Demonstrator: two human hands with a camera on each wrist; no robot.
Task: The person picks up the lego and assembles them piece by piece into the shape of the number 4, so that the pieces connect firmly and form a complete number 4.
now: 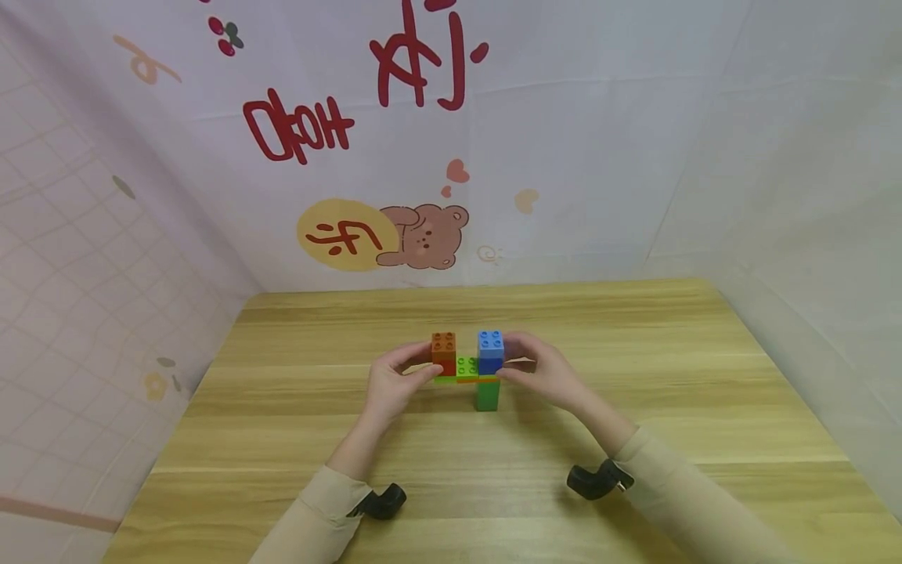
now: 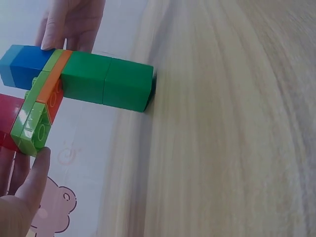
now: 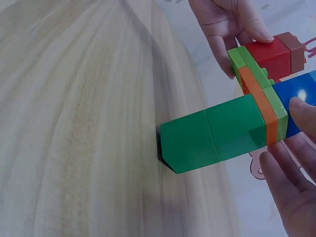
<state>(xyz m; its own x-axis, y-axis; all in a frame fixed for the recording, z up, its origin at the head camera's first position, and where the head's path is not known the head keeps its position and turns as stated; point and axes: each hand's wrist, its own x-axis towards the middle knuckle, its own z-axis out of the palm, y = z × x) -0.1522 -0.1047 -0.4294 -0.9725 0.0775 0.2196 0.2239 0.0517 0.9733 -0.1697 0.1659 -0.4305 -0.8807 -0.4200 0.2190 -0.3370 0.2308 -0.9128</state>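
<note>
A structure of toy building bricks stands upright on two stacked green bricks (image 3: 212,133). An orange plate (image 3: 256,98) and light green bricks (image 1: 466,366) lie across the top of this column and overhang to the left. On the overhanging end sits a red brick (image 3: 270,55) with a brown brick (image 1: 444,342) on it. A dark blue brick (image 2: 33,66) topped by a light blue brick (image 1: 490,341) rises over the column. My left hand (image 1: 391,384) pinches the red-brown side between thumb and fingers. From the right, my right hand (image 1: 546,372) pinches the blue stack.
The wooden tabletop (image 1: 451,486) spreads around the structure. Behind it hangs a white cloth (image 1: 585,157) with printed red characters and a bear. Black curved pieces (image 1: 384,501) sit at both sleeve cuffs.
</note>
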